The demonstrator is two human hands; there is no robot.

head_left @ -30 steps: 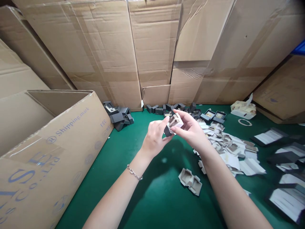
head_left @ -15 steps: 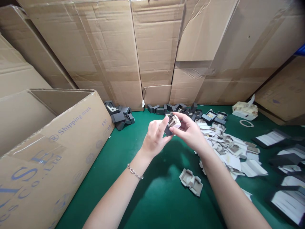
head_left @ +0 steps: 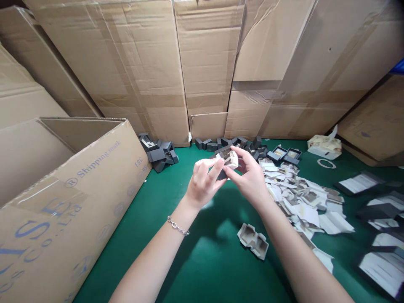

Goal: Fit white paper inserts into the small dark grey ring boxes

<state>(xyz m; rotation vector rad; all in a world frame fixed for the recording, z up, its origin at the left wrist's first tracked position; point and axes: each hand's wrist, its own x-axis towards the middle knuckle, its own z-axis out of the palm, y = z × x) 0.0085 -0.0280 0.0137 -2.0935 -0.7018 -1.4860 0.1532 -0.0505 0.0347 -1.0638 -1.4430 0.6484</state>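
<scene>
Between my two hands, above the green tabletop (head_left: 189, 261), is a small black box (head_left: 223, 150) with a folded white-and-grey card insert (head_left: 232, 160) sticking out of it. My left hand (head_left: 202, 183) is closed at the box's left side, its index fingertip against the insert and its thumb low by the box. My right hand (head_left: 249, 176) grips the right side, fingers at the far edge and thumb at the near one. Fingers hide much of the box. Below my hands lies a loose folded card insert (head_left: 253, 241).
An open carton (head_left: 104, 181) stands left. Black boxes (head_left: 162, 155) pile beside it, and more small boxes (head_left: 212, 146) line the back. Paper and card scraps (head_left: 303, 193) spread at right, near black trays (head_left: 381, 269), a tissue pack (head_left: 325, 147) and a white ring (head_left: 326, 163). Cardboard walls the back.
The box and insert have tilted in my hands, and more of the box's far side shows. My left hand has shifted slightly left and down; my right forearm has moved a little left.
</scene>
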